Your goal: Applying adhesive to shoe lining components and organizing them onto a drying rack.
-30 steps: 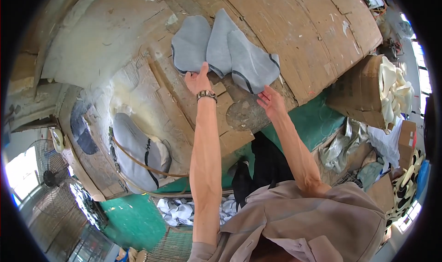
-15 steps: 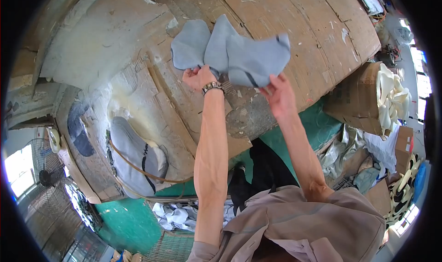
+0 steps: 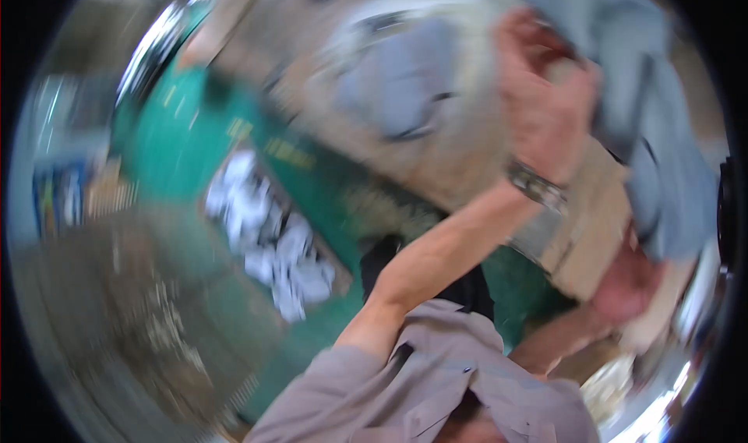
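The whole view is smeared by motion. A soft grey-blue fabric piece [image 3: 662,155] with dark stripes spans the upper right, stretched from one hand toward the other. My left hand [image 3: 549,92], a bracelet at its wrist, has curled fingers closed on the fabric's edge. Lower right, my right hand [image 3: 627,283] is against the lower end of the fabric; its fingers are blurred and partly hidden. A similar grey piece [image 3: 409,77] with a dark line lies on the worktable, left of my left hand.
The cardboard-covered worktable [image 3: 588,221] runs diagonally across the view. Below it is a green floor [image 3: 175,131], where a long container holds a heap of white and grey pieces [image 3: 269,229]. A brown mesh-like surface [image 3: 101,287] stands at the lower left.
My view has swung toward the left, so the table and the container appear shifted. The fabric and both hands are now farther right in view, with the left hand higher and the right hand lower.
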Motion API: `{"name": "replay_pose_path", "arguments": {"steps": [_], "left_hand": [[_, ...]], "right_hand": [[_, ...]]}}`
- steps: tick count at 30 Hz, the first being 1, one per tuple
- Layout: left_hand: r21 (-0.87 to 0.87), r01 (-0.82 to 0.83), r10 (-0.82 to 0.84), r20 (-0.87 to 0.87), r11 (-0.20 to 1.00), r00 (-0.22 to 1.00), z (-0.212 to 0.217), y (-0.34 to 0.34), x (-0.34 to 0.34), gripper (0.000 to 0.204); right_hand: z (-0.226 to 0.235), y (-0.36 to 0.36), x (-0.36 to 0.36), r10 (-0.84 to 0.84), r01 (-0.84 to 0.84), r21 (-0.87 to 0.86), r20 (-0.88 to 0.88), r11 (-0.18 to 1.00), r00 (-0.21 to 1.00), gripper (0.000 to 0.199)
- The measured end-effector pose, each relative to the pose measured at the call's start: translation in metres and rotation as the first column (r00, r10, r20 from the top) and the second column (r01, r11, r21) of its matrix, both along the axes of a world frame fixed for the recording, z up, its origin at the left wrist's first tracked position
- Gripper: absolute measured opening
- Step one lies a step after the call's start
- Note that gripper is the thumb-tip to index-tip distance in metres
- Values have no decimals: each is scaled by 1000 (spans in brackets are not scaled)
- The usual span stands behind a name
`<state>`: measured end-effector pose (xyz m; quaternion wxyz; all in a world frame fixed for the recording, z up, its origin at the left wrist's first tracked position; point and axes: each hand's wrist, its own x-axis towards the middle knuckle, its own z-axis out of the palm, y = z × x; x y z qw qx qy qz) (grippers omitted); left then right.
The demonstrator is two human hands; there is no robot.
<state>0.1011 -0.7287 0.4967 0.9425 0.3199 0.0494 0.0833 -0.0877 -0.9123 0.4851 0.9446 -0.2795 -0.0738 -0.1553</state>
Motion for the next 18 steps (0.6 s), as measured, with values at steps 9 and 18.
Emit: {"name": "replay_pose_path", "arguments": {"steps": [9, 18], "left_hand": [[105, -807, 813, -23, 581, 582, -21, 386, -236, 65], [390, -920, 841, -509, 35, -183, -182, 574, -490, 60]], "right_hand": [[14, 327, -18, 228, -362, -235, -454, 902, 861, 49], [-95, 645, -94, 562, -942, -230, -759, 243, 330, 33]]}}
